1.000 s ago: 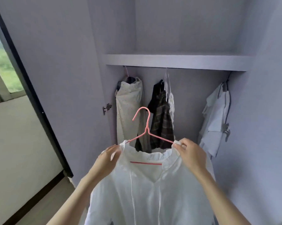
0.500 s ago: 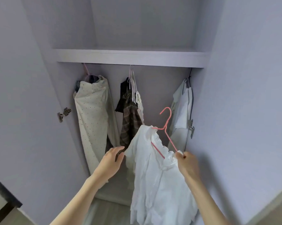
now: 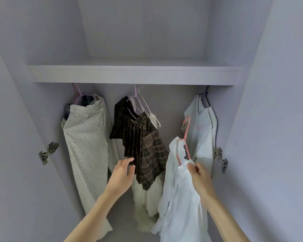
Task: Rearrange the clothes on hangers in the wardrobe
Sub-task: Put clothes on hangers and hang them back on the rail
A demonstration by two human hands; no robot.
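A white blouse (image 3: 178, 193) hangs on a pink hanger (image 3: 186, 137), turned edge-on inside the wardrobe. My right hand (image 3: 198, 177) grips the blouse's shoulder together with the hanger's lower arm. My left hand (image 3: 122, 172) is free, fingers straight, its tips at the lower edge of a dark plaid garment (image 3: 143, 144) hanging in the middle. A cream dotted garment (image 3: 86, 142) hangs at the left on a lilac hanger. A white garment (image 3: 202, 135) hangs at the far right, just behind the pink hook.
A shelf (image 3: 135, 74) spans the wardrobe above the clothes; the rail beneath it is hidden. Door hinges sit on the left wall (image 3: 48, 152) and the right wall (image 3: 220, 158). A fluffy cream garment (image 3: 143, 206) hangs below the plaid one. Gaps separate the three groups of clothes.
My left hand let go of the blouse and moved toward the plaid garment. My right hand turned the hanger edge-on and carried it into the wardrobe, toward the right side. The view moved closer.
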